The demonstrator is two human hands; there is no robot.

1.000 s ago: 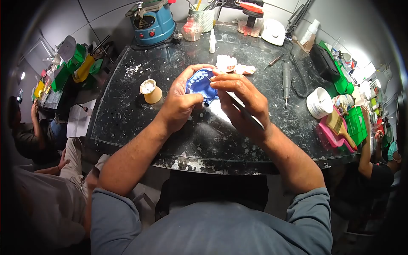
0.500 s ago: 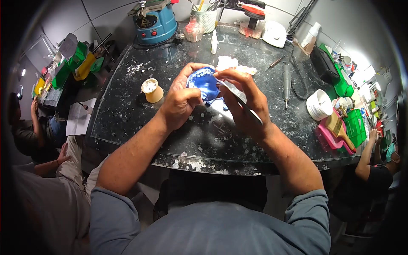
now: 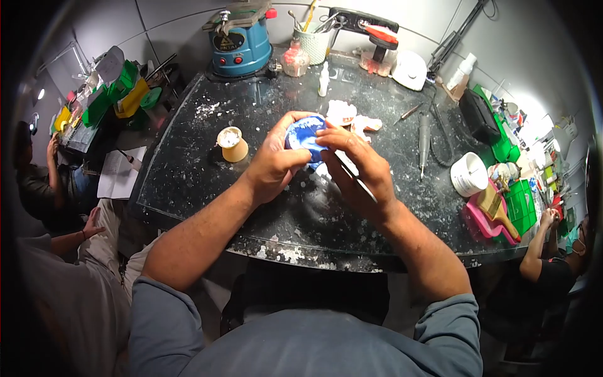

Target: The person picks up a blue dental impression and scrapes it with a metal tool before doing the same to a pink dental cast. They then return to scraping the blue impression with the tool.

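My left hand (image 3: 274,159) grips a rounded blue dental mold (image 3: 301,134) by its left side, with the thumb across its near edge. A row of pale, tooth-like marks runs along the mold's far rim. My right hand (image 3: 364,160) holds a slim metal hand tool (image 3: 366,189), whose shaft slants back under the palm. Its fingertips reach over the mold's right side, and the tool's working tip is hidden. Something blue and white lies on the bench just below the mold. Beyond it are whitish lumps with pinkish parts (image 3: 341,112).
A cream cup (image 3: 234,151) with white material stands left. Right are a rotary handpiece (image 3: 424,143), a white tub (image 3: 469,174) and a brush (image 3: 496,210) on a pink dustpan (image 3: 477,221). A blue machine (image 3: 250,53) stands at the back. Other people sit on both sides.
The view has shifted slightly. My right fingers have moved farther over the mold's face and now cover more of it. The left hand keeps its grip.
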